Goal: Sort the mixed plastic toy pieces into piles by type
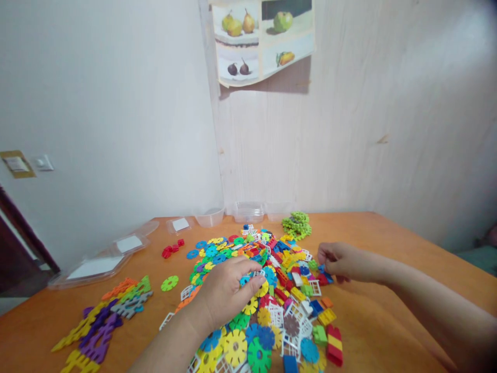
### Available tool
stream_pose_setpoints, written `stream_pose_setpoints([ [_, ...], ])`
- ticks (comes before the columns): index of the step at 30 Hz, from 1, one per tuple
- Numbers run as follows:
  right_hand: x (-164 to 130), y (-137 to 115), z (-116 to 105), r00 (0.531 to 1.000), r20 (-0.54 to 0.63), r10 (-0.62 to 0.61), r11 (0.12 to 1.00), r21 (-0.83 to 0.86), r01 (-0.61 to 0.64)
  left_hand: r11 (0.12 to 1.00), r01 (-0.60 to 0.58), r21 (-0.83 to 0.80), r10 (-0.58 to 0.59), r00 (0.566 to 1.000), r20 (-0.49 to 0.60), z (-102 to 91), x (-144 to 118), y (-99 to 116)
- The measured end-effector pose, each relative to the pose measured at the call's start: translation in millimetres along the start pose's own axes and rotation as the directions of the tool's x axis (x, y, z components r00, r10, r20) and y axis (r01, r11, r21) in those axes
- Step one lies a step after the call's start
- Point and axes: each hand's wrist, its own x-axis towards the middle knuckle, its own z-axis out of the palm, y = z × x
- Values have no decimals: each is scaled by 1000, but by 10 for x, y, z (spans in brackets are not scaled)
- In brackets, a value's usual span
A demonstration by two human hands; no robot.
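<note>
Toys (267,290) on orange table (388,321), white walls (97,103).

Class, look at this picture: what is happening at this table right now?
A person works with both bare hands in a heap of colourful plastic building pieces on an orange wooden table. The left hand rests flat on the heap; the right hand touches its right edge. A stack of light green gear-shaped discs sits apart behind.
</note>
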Motion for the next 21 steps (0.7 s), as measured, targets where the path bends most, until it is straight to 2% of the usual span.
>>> stream_pose_setpoints([
  [5, -44, -21, -69, 1000, -1, -25, 997, -68, 25, 1000, 12, 25, -12, 1000, 11, 11, 15, -1],
  [10, -112, -26, -89, 991, 125, -41, 964, -257, 72, 1000, 0, 30, -1, 1000, 18, 7, 11, 12],
  [12, -110, -14, -67, 990, 131, -48, 952, -294, 85, 1000, -6, 27, 6, 1000, 14, 9, 13, 11],
  [16, -67, 3, -56, 998, 46, -46, 943, -327, 59, 1000, -5, 10, 5, 1000, 1, 12, 21, 6],
  [18, -52, -42, -59, 997, -25, -71, 960, -272, 62, 1000, 8, -1, -8, 1000, -19, 16, 15, 16],
  [21, -67, -224, 23, 971, -140, -193, 976, -127, 175, 999, 20, -39, -22, 998, -59, 31, -20, 78],
])
